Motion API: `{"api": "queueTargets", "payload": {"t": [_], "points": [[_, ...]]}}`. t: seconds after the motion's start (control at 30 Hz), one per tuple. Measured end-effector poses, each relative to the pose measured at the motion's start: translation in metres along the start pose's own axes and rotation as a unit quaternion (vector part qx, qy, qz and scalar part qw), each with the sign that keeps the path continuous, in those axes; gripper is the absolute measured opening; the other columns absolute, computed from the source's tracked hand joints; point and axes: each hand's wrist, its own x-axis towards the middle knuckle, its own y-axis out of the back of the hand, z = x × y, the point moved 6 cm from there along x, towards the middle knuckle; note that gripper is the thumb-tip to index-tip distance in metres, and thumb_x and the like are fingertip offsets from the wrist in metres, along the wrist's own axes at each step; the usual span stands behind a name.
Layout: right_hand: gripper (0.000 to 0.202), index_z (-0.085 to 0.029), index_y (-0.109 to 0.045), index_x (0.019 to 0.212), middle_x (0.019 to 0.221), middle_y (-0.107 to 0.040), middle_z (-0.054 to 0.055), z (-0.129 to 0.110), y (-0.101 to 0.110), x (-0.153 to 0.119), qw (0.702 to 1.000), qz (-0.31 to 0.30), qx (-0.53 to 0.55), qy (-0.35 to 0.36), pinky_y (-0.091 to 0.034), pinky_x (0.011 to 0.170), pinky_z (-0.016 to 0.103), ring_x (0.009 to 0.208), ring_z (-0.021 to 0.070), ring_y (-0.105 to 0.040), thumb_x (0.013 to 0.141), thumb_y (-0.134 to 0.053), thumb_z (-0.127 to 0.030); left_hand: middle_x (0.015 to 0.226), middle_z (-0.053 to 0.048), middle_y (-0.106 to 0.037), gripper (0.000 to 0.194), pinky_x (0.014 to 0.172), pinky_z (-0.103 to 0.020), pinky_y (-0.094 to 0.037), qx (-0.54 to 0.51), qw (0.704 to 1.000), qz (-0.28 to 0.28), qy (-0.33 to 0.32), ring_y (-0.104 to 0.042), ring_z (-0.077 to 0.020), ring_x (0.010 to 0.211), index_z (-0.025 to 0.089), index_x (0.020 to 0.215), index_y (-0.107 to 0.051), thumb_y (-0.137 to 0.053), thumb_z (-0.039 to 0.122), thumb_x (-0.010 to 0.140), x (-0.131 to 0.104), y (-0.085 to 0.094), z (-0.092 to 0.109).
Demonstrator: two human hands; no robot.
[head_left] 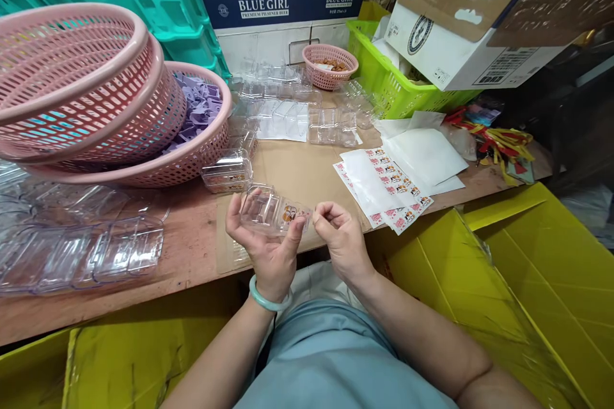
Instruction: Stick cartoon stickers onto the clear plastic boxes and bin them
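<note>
A clear plastic case (261,209) is sitting in the left hand (273,255), above the near edge of the counter (187,236). This nearer hand is cradling it, fingers curving behind and thumb lying beside a printed label (290,213) at the three-o'clock end. From the right hand (344,243), the case is lying toward ten o'clock, its long axis running nearly nine to three, pointing at that hand's fingers. These are pressing together; whether they are pinching anything, one cannot tell. Printed sheets (394,180) are lying at two o'clock from them.
</note>
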Motion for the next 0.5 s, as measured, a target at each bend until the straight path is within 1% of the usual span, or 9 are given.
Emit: {"api": "queueTargets", "payload": {"t": [0.1,0.2,0.3,0.4,0.5], "points": [[0.017,-0.019,-0.06,0.08,0.076,-0.057,-0.002,0.003,0.006,-0.001,0.999,0.022,0.023,0.007,-0.042,0.074,0.024,0.072,0.0115,-0.053,0.078,-0.067,-0.034,0.131,-0.013,-0.037,0.08,0.106,-0.041,-0.041,-0.022,0.999,-0.002,0.033,-0.045,-0.0223,0.127,0.028,0.136,-0.024,-0.075,0.033,0.075,0.002,0.002,-0.007],[0.017,-0.02,-0.063,0.085,0.082,-0.06,-0.001,0.004,0.004,-0.003,1.0,0.003,0.025,0.003,-0.043,0.077,0.025,0.078,0.0125,-0.055,0.079,-0.068,-0.035,0.132,-0.014,-0.036,0.081,0.108,-0.044,-0.038,-0.028,0.999,0.001,0.043,-0.043,-0.0231,0.128,0.028,0.136,-0.023,-0.076,0.033,0.074,0.003,0.004,-0.011],[0.019,-0.019,-0.063,0.082,0.079,-0.059,-0.001,0.004,-0.001,-0.002,0.999,-0.012,0.036,-0.027,-0.043,0.074,0.024,0.074,0.0117,-0.052,0.075,-0.072,-0.035,0.132,-0.013,-0.037,0.08,0.109,-0.044,-0.038,-0.016,0.999,0.008,0.028,-0.043,-0.0227,0.129,0.028,0.135,-0.024,-0.075,0.035,0.074,0.003,0.005,-0.011],[0.019,-0.018,-0.063,0.076,0.074,-0.058,-0.003,0.004,-0.008,0.001,0.997,-0.024,0.049,-0.06,-0.042,0.073,0.024,0.07,0.0103,-0.05,0.072,-0.074,-0.034,0.131,-0.013,-0.038,0.078,0.108,-0.041,-0.039,-0.002,1.0,0.008,0.001,-0.041,-0.0213,0.129,0.029,0.135,-0.025,-0.075,0.033,0.075,0.002,0.004,-0.007],[0.018,-0.018,-0.062,0.073,0.072,-0.057,-0.003,0.005,-0.012,0.003,0.996,-0.032,0.053,-0.07,-0.041,0.072,0.024,0.068,0.0098,-0.049,0.07,-0.074,-0.032,0.131,-0.013,-0.038,0.077,0.106,-0.039,-0.04,0.001,1.0,0.005,-0.001,-0.042,-0.021,0.129,0.029,0.135,-0.025,-0.074,0.032,0.075,0.0,0.004,-0.006]]}}
